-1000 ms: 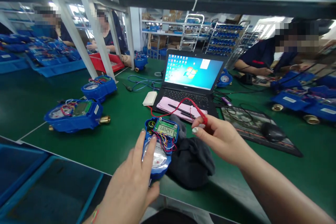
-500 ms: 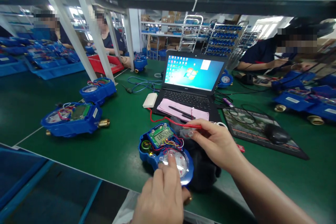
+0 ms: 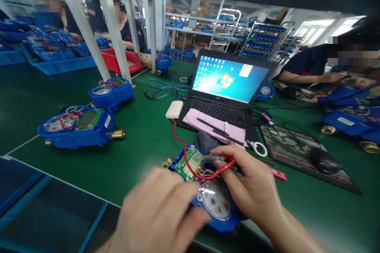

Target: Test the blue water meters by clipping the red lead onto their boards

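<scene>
In front of me a blue water meter [image 3: 218, 201] lies at an angle, its round dial and its green circuit board [image 3: 185, 164] with a small lit display exposed. My right hand [image 3: 249, 178] pinches a grey plug-like piece [image 3: 215, 159] with a red cable [image 3: 185, 152] on it, over the board's right edge; whether its tip touches is hidden. Blurred by motion, my left hand [image 3: 160, 209] hovers over the meter's left side, thumb and fingers apart with nothing between them. A dark cloth-like bundle [image 3: 206, 140] sits behind the meter.
A laptop [image 3: 219, 104] stands behind, with pink paper [image 3: 213, 124] and pens on it and a white box [image 3: 174, 109] beside it. A mouse [image 3: 325, 160] rests on a mat at right. Two more meters [image 3: 77, 126] [image 3: 111, 93] sit left. Co-workers are across the bench.
My left hand has come off the dial and moved left. The meter has turned and shifted right. My right hand has brought the cable end over the board, and the display reading has changed.
</scene>
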A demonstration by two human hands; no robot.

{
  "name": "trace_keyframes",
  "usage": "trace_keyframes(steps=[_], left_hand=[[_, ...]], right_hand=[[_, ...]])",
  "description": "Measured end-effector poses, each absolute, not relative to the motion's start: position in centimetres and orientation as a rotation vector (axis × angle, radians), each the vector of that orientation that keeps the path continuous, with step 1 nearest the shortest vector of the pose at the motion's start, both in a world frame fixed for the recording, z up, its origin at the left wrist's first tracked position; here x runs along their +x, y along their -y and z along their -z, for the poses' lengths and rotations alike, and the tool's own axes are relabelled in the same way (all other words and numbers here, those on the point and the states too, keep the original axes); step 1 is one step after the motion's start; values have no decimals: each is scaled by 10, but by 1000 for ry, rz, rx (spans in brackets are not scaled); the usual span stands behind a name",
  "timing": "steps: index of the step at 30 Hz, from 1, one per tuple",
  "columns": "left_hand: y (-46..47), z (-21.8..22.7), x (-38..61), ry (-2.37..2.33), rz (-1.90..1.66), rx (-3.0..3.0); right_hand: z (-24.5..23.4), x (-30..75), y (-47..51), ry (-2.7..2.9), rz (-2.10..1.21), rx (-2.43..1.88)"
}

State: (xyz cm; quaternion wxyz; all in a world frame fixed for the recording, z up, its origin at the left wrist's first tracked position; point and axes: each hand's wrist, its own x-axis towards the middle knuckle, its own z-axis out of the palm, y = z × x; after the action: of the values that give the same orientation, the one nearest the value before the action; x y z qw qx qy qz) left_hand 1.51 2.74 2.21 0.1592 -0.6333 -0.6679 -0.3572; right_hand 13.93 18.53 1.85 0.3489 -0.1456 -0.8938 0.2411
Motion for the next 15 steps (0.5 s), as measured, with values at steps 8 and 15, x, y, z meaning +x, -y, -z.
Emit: trace_keyframes(steps=[8,15], left_hand=[[-50,-12,-58,2702,1669,-2172],[-61,-10,-51,2509,2061,-2478]], right_hand=[[-24,129,-203,2272,-1182,-574],[-37,114,-216,2267,-1571,-526]])
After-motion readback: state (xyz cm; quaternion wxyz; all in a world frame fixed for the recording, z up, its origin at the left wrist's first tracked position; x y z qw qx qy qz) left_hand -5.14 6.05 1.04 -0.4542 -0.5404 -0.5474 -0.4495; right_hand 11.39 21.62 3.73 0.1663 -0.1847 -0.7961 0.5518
